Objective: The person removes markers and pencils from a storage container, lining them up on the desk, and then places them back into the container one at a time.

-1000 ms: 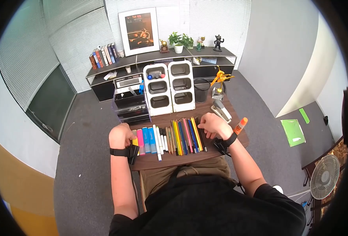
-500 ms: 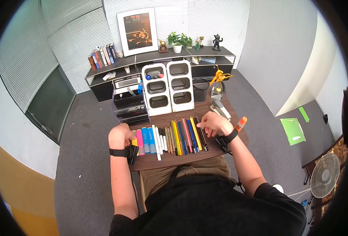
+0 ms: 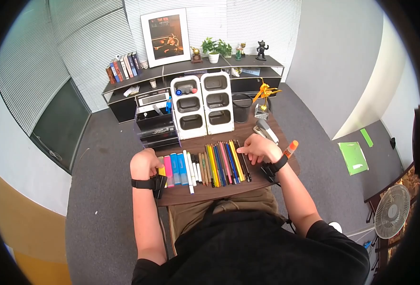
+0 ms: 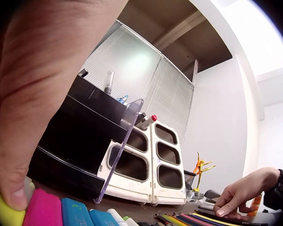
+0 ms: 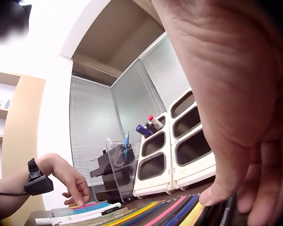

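across the middle of the head view, the row of pens and pencils [image 3: 214,164] lies flat on the bench [image 3: 243,131], one grip at each end. left grip [image 3: 145,164]: fingers loosely bent, thumb resting on the yellow highlighter [image 4: 5,209], no firm pinch visible. right grip [image 3: 257,148]: relaxed, thumb tip down by the yellow pencil [image 5: 193,216] and the dark pencils [image 3: 247,175]; can't tell which takes the contact.

risks, my read: slim pencils likely roll or ride up on each other if both ends get squeezed inward. right thumb sits near the upper ends only, so a hard push there could swivel the pencils and fan out the lower ends. white marker [image 3: 191,188], lower middle of the frame, sticks out below its neighbours toward the near edge; a nudge could tip it off. orange glue stick [image 3: 291,148], right of center, is near the right wrist; a wide swing could knock it.

orientation: row runs left-right in the frame. each piece has its long axis roughly up-down, upper end leaning slightly left. which way the pencil points face: too small to call.
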A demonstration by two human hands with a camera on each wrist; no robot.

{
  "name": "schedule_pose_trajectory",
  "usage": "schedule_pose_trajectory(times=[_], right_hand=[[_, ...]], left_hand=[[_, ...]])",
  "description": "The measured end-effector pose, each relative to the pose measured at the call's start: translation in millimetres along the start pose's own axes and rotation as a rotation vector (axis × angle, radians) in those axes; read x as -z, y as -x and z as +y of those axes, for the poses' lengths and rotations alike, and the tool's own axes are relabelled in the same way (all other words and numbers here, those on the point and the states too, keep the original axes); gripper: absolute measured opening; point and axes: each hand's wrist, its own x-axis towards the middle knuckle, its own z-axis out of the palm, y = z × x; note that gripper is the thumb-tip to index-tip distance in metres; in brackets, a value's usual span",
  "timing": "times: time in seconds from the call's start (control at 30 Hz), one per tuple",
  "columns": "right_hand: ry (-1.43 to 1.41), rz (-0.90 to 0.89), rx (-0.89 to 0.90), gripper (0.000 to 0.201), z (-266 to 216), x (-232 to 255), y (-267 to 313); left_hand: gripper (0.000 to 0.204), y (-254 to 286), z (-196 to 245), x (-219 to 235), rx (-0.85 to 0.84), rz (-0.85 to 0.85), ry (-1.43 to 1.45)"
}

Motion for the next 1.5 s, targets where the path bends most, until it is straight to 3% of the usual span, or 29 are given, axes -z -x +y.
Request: schedule_pose_trajectory(times=[0.9,1.5], right_hand=[[0.009,-0.021,-0.007,0.034,-1.7,-2.3,2.7],[0.01,-0.032,0.037,0.036,-2.1,-10.1,-2.1]], left_hand=[[0.035,1.1,-2.8,0.6,0.023,-0.015,-0.007],[0.032,5.1,-3.9,2.7,0.071,-0.007,-0.021]])
